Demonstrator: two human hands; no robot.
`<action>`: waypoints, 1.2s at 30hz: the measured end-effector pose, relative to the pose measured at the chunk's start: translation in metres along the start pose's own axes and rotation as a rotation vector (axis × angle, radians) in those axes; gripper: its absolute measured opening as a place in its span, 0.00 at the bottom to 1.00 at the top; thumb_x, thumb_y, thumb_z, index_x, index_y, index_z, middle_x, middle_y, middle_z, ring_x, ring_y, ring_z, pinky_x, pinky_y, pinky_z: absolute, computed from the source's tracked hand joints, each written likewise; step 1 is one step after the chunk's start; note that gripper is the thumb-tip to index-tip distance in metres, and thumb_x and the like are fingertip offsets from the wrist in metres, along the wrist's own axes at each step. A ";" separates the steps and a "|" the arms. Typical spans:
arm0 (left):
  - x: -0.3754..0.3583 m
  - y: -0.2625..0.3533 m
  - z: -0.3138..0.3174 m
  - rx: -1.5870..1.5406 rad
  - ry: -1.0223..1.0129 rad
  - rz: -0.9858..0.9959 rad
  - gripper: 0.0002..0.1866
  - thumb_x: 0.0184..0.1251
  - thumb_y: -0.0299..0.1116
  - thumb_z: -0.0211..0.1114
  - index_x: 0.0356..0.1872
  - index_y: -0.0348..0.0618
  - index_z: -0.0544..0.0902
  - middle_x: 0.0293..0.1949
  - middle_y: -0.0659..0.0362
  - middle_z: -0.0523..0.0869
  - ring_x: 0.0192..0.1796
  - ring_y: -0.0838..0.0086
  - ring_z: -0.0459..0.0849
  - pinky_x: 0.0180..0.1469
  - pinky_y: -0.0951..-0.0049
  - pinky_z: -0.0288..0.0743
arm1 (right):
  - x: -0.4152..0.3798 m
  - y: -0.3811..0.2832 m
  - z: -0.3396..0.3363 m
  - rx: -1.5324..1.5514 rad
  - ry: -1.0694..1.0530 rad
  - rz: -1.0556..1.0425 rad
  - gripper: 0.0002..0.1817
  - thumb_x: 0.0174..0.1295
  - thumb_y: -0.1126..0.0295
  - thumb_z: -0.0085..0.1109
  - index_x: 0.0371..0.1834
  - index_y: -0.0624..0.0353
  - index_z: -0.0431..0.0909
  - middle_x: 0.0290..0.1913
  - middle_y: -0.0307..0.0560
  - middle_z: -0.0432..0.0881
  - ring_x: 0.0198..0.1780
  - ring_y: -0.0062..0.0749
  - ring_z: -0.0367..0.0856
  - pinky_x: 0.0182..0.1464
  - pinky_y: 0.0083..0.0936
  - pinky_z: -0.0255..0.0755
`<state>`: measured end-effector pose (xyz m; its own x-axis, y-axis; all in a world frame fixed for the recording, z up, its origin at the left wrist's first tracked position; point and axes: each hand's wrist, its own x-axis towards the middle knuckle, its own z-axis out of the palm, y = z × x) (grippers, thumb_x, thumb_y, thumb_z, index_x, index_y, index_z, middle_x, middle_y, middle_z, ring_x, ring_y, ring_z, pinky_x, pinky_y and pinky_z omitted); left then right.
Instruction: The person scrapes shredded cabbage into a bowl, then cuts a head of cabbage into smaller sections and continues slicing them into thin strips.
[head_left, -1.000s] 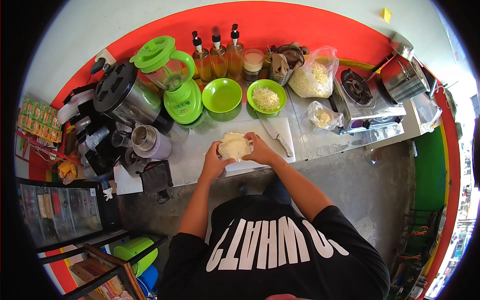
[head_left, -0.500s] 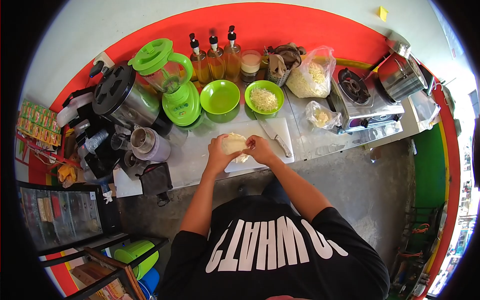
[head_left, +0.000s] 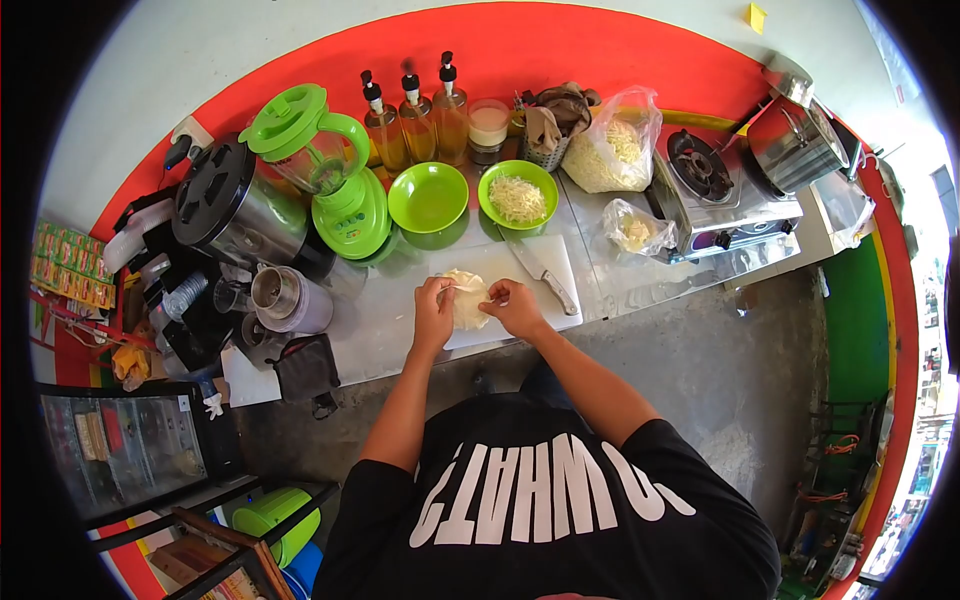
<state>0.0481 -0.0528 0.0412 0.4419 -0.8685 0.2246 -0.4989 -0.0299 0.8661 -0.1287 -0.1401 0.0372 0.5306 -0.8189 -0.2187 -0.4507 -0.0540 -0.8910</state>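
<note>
Over the white cutting board [head_left: 555, 258] I have a thin, pale, roundish sheet [head_left: 471, 305] that looks like a pastry wrapper. My left hand [head_left: 433, 312] pinches its left edge between thumb and fingers. On the opposite side, my right hand [head_left: 513, 309] is closed in a pinch at the right edge. A knife [head_left: 545, 275] lies on the board just beyond my right hand. Behind the board stand a green bowl of pale shreds [head_left: 518, 199] and another green bowl [head_left: 428, 198] with nothing visible inside.
A green blender [head_left: 345, 205], a large dark-lidded container [head_left: 235, 200] and a lilac flask [head_left: 292, 298] crowd the left. Pump bottles [head_left: 418, 125] line the wall. To the right are a bag of pale shreds [head_left: 612, 155], a small plastic bag [head_left: 636, 230] and a gas stove [head_left: 730, 205].
My hands have drawn slightly apart, and the pale sheet between them shows more openly. The left fingers have shifted from covering its side to pinching the edge. The whole view has shifted slightly.
</note>
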 end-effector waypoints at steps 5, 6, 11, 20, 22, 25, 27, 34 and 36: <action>-0.004 -0.002 -0.018 -0.050 -0.146 0.030 0.13 0.68 0.31 0.70 0.51 0.42 0.83 0.49 0.53 0.84 0.58 0.55 0.77 0.64 0.59 0.70 | 0.004 0.003 -0.003 0.004 -0.044 -0.054 0.22 0.55 0.68 0.79 0.48 0.65 0.79 0.41 0.46 0.84 0.40 0.30 0.82 0.45 0.26 0.78; -0.008 0.011 -0.024 0.009 -0.115 0.050 0.22 0.61 0.32 0.75 0.56 0.42 0.81 0.52 0.52 0.83 0.59 0.55 0.77 0.66 0.59 0.70 | 0.004 0.003 -0.004 -0.021 -0.074 -0.074 0.25 0.55 0.69 0.79 0.53 0.64 0.78 0.44 0.47 0.83 0.43 0.31 0.82 0.46 0.28 0.79; -0.021 0.016 -0.048 0.074 -0.190 -0.098 0.46 0.40 0.31 0.87 0.66 0.43 0.73 0.58 0.49 0.79 0.62 0.53 0.78 0.70 0.57 0.70 | -0.017 -0.035 -0.007 -0.185 -0.104 -0.299 0.39 0.52 0.74 0.76 0.68 0.61 0.67 0.59 0.60 0.72 0.60 0.57 0.77 0.64 0.43 0.74; -0.014 0.020 -0.048 -0.010 -0.236 -0.269 0.39 0.38 0.29 0.86 0.56 0.39 0.75 0.56 0.48 0.81 0.61 0.53 0.79 0.65 0.59 0.74 | -0.003 -0.026 -0.004 -0.286 -0.172 -0.328 0.35 0.49 0.73 0.76 0.61 0.61 0.67 0.57 0.56 0.71 0.57 0.51 0.76 0.60 0.41 0.76; -0.012 0.017 -0.047 0.110 -0.296 -0.186 0.38 0.38 0.30 0.87 0.54 0.38 0.75 0.53 0.49 0.81 0.58 0.55 0.81 0.63 0.60 0.75 | 0.002 -0.028 -0.006 -0.314 -0.182 -0.341 0.34 0.48 0.72 0.75 0.58 0.61 0.67 0.56 0.57 0.71 0.58 0.53 0.76 0.62 0.42 0.74; -0.014 0.015 -0.045 0.087 -0.319 -0.173 0.37 0.40 0.29 0.86 0.54 0.38 0.75 0.53 0.49 0.81 0.58 0.54 0.81 0.64 0.61 0.74 | 0.002 -0.037 -0.008 -0.368 -0.261 -0.270 0.34 0.46 0.70 0.75 0.56 0.61 0.66 0.57 0.57 0.70 0.60 0.55 0.73 0.63 0.43 0.71; -0.018 0.014 -0.045 0.106 -0.299 -0.152 0.36 0.40 0.28 0.86 0.54 0.38 0.75 0.53 0.49 0.81 0.58 0.54 0.81 0.63 0.61 0.74 | -0.001 -0.044 -0.009 -0.468 -0.245 -0.380 0.35 0.47 0.72 0.73 0.59 0.61 0.66 0.58 0.57 0.69 0.63 0.57 0.71 0.66 0.44 0.70; -0.025 0.018 -0.050 0.112 -0.294 -0.103 0.36 0.42 0.26 0.85 0.55 0.38 0.76 0.54 0.47 0.80 0.60 0.50 0.80 0.63 0.56 0.74 | -0.022 -0.057 -0.003 -0.467 -0.210 -0.491 0.39 0.45 0.73 0.74 0.63 0.60 0.66 0.61 0.58 0.67 0.64 0.60 0.70 0.69 0.46 0.68; -0.025 0.020 -0.051 0.113 -0.299 -0.116 0.35 0.42 0.26 0.85 0.55 0.39 0.76 0.53 0.48 0.80 0.60 0.50 0.79 0.63 0.56 0.74 | -0.021 -0.054 -0.002 -0.451 -0.200 -0.483 0.38 0.45 0.73 0.75 0.61 0.60 0.67 0.61 0.57 0.67 0.64 0.59 0.69 0.69 0.45 0.69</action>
<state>0.0650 -0.0066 0.0752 0.2711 -0.9621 -0.0281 -0.5451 -0.1776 0.8194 -0.1169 -0.1213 0.0906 0.8496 -0.5247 0.0530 -0.3626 -0.6542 -0.6638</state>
